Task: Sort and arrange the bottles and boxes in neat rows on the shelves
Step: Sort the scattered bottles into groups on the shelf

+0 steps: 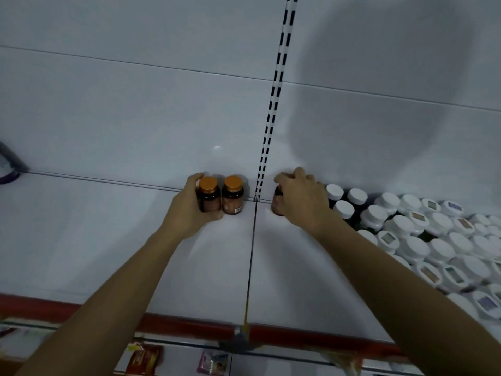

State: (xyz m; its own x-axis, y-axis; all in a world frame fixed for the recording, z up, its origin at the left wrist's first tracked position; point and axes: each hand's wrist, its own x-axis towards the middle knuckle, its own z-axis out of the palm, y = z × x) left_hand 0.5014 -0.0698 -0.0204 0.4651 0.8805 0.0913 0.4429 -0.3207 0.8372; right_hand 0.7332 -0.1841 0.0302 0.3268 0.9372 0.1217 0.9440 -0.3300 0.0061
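Amber glass at the shelf point(108, 240) back, I count three: bottle one point(208, 198) gripped in the curled left hand point(187, 213), bottle two point(232, 198) just beside, bottle three point(277, 205) wrapped by the right hand point(301, 202). White-capped bottles point(374, 214) crowd the right, too many to count.

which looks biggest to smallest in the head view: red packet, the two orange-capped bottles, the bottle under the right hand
1. red packet, nearer the camera and cut off, so unsure
2. held orange-capped bottle and free orange-capped bottle, alike
3. third bottle under the right hand, mostly hidden: unranked
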